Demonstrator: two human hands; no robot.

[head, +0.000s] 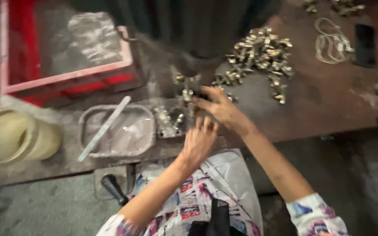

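Note:
The view is blurred by motion. My right hand reaches forward over the worn brown bench, its fingers at a small brass part under the dark machine column; whether it grips the part I cannot tell. Just behind it, my left hand hovers with fingers loosely curled beside a cluster of small brass pieces, and nothing shows in it. A pile of brass fittings lies on the bench to the right of the column.
A red plastic crate holding a grey lump stands at the back left. A shallow metal tray with a flat stick lies left of my hands. A cream bucket sits at far left. A dark handle juts below the bench.

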